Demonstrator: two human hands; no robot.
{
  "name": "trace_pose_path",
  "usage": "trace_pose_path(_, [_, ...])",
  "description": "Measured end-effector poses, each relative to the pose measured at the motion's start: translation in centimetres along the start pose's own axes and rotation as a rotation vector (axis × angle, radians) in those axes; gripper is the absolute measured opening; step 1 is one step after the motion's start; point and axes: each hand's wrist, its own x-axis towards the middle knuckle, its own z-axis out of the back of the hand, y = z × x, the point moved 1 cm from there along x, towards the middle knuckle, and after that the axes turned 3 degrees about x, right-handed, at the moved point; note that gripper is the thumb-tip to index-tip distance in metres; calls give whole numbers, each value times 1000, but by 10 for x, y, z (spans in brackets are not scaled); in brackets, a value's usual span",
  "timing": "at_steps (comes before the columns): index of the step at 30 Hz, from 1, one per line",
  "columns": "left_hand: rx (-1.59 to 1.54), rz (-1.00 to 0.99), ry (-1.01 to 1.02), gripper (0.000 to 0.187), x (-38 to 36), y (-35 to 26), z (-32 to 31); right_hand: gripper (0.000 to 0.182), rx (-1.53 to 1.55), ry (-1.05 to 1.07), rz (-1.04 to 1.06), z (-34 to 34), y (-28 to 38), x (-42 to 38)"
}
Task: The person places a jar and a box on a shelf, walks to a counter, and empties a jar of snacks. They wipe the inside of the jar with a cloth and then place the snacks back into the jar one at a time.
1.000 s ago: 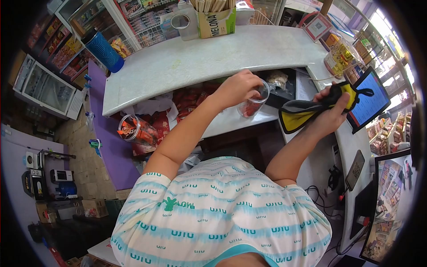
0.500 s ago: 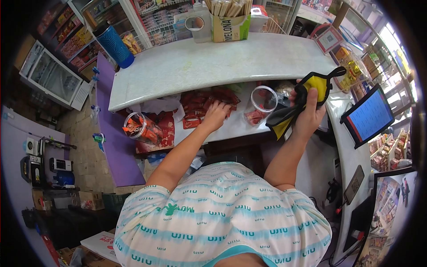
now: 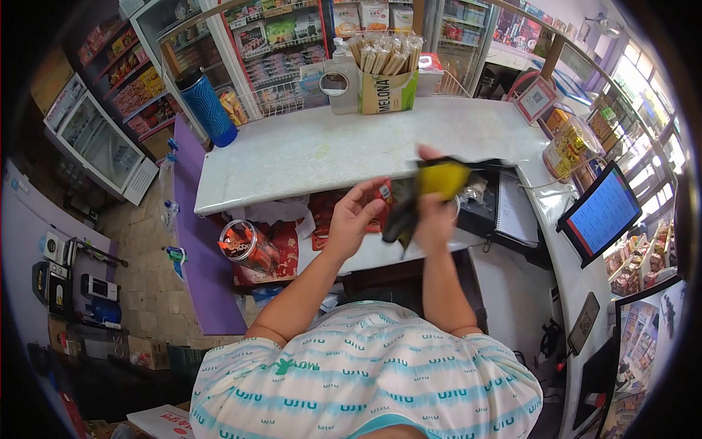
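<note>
My left hand (image 3: 356, 219) is raised over the lower shelf, its fingers closed on a small red packet (image 3: 385, 192). To its right my right hand (image 3: 436, 223) grips a black and yellow cloth pouch (image 3: 442, 178), both blurred by motion. Behind my hands, more red packets (image 3: 322, 228) lie on the lower shelf, partly hidden by my left hand. A clear jar of red and orange packets (image 3: 249, 245) stands at the shelf's left side. The other clear jar is mostly hidden behind the pouch.
The white counter (image 3: 292, 154) curves ahead, bearing a blue bottle (image 3: 207, 107), a pump bottle (image 3: 341, 80) and a Melona box of wrapped sticks (image 3: 387, 88). At right are a notebook (image 3: 516, 208), a tablet (image 3: 602, 212) and a phone (image 3: 583, 313). A purple panel (image 3: 201, 256) stands left.
My left hand has lifted from the pile of red packets with one packet. My right hand has moved left with the pouch, close to my left hand. The view has tilted upward.
</note>
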Motion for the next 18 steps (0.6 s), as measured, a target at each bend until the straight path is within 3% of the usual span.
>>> trace_pose_path(2, [-288,-52,-41,31,0,-5,-11,64,-699,390,183,-44,20,-5])
trace_pose_path(3, [-368,-69,-52,28,-4,-4,-12,59,-952,393,499,-54,11,-8])
trace_pose_path(4, [-407,-27,-128,26,-7,-5,-19,55,-983,374,462,-54,10,-6])
trace_pose_path(7, [-421,24,-92,27,-12,-1,-22,44,-1031,232,364,-52,3,1])
trace_pose_path(8, [-349,8,-68,27,-14,-3,-23,32,-1038,197,447,-52,4,5])
trace_pose_path(9, [-351,10,-65,27,-14,-3,-24,32,-1041,196,447,-52,4,9])
trace_pose_path(11, [-214,-33,-71,26,-12,-4,-25,27,-990,211,302,-48,5,20])
trace_pose_path(12, [-214,-35,-69,26,-12,-5,-23,13,-1002,157,319,-45,1,28])
trace_pose_path(13, [-85,-37,-45,27,-13,-6,-21,13,-1003,156,322,-41,1,35])
trace_pose_path(15, [172,-36,5,28,-16,-8,-14,24,-542,50,-283,-33,3,47])
trace_pose_path(16, [304,-104,73,43,-12,-4,-4,31,-343,-18,-417,-32,9,51])
trace_pose_path(17, [306,-105,78,43,-12,0,-3,38,-235,-247,-522,-33,15,49])
trace_pose_path(18, [65,-149,3,45,-12,-19,-19,41,-54,-171,-453,-32,10,48])
